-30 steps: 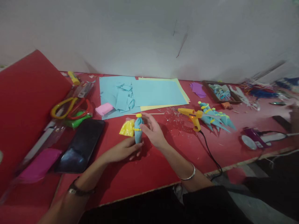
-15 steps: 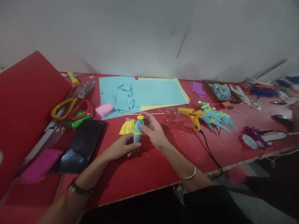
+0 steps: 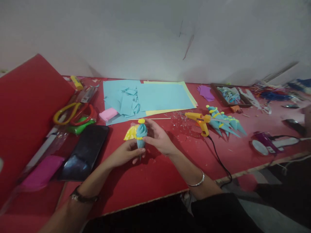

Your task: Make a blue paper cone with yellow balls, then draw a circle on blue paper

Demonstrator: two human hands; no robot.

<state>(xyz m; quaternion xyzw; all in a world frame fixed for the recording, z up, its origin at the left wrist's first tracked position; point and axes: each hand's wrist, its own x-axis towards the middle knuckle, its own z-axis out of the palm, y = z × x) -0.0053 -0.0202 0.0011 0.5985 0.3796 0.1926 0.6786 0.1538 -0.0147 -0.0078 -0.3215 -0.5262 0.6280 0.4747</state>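
A blue ice-cream-cone craft (image 3: pixel 141 132) with a ruffled top, a yellow band and a yellow knob stands upright above the table, point down. My left hand (image 3: pixel 128 151) is closed around its lower cone. My right hand (image 3: pixel 159 138) is curved about its right side, the thumb touching near the yellow band and the other fingers partly hidden behind it. Just behind my left hand lies a yellow clay packet (image 3: pixel 131 132). A thin wooden stick (image 3: pixel 155 118) lies beyond my hands.
Right of my hands are a yellow glue gun (image 3: pixel 200 122) with a black cord, several finished blue cones (image 3: pixel 227 120) and a purple device (image 3: pixel 266 142). Blue paper (image 3: pixel 165 96) lies at the back. On the left are scissors (image 3: pixel 66 113), a black phone (image 3: pixel 85 152) and a pink packet (image 3: pixel 43 172).
The cone has shifted slightly left and stands more upright. My right thumb has slid down from the ruffled top toward the yellow band.
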